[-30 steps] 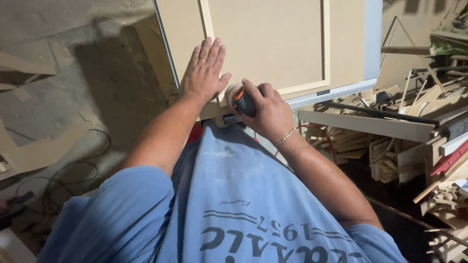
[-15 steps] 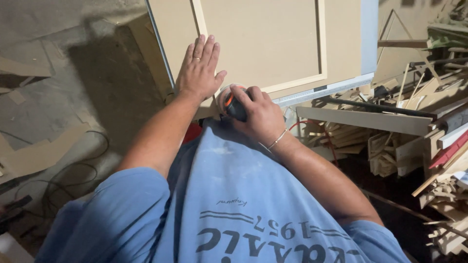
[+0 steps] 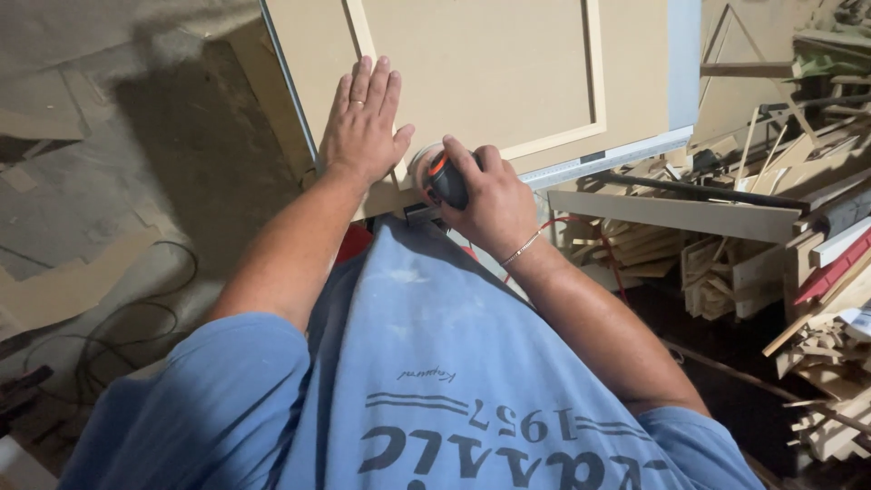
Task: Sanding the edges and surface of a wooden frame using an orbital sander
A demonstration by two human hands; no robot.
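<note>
A beige framed door panel (image 3: 490, 73) lies flat in front of me, with a raised inner border. My left hand (image 3: 361, 127) rests palm down on its near left corner, fingers together, a ring on one finger. My right hand (image 3: 485, 195) grips a small black and orange sander (image 3: 442, 177) against the panel's near edge, just right of the left hand. A thin bracelet sits on my right wrist. My blue shirt fills the lower part of the view and hides the panel's support.
A pile of wood offcuts and strips (image 3: 780, 236) fills the right side. A long pale board (image 3: 671, 213) lies across it. Black cables (image 3: 118, 336) loop on the dusty floor at the left, near flat board scraps (image 3: 73, 286).
The right hand with the sander has slid slightly left along the panel's near edge, closer to the left hand. The left hand stays flat on the panel.
</note>
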